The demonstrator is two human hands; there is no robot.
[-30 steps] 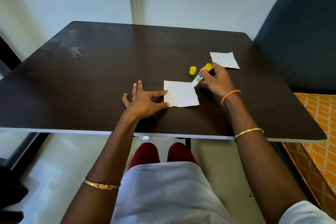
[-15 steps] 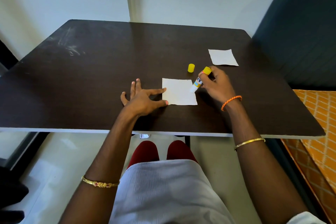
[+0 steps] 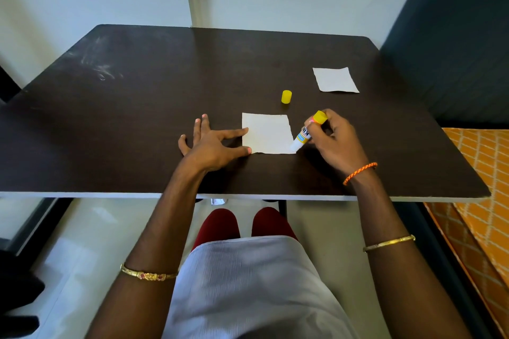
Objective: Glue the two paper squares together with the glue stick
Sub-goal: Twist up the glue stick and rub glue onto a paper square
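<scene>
the glue stick (image 3: 305, 133) has slid down the right edge of the near paper square (image 3: 266, 133) since a second ago, from the far right corner to the near right corner, and the right hand (image 3: 334, 143) has come with it. right now that hand pinches the barrel between thumb and curled fingers, yellow base tipped up and away, white tip down on the near right corner of the square. the stick's long axis leans from the tip up toward the right, away from the square's middle, so by my read the coming stroke has to travel left across the sheet, toward the left hand (image 3: 210, 146). that left hand lies spread flat on the dark table (image 3: 137, 96) just left of the square, index fingertip and thumb tip touching its left edge, pinning it, wrist straight back toward the body. the right hand is the nearer one to the bare middle of the sheet. the second paper square (image 3: 335, 80) waits well beyond the near square and to its right, apart from both hands. the yellow cap (image 3: 286, 96) stands upright just beyond the near square's far right corner. gluing looks only partly done, edges first, judging by where the tip sits.
</scene>
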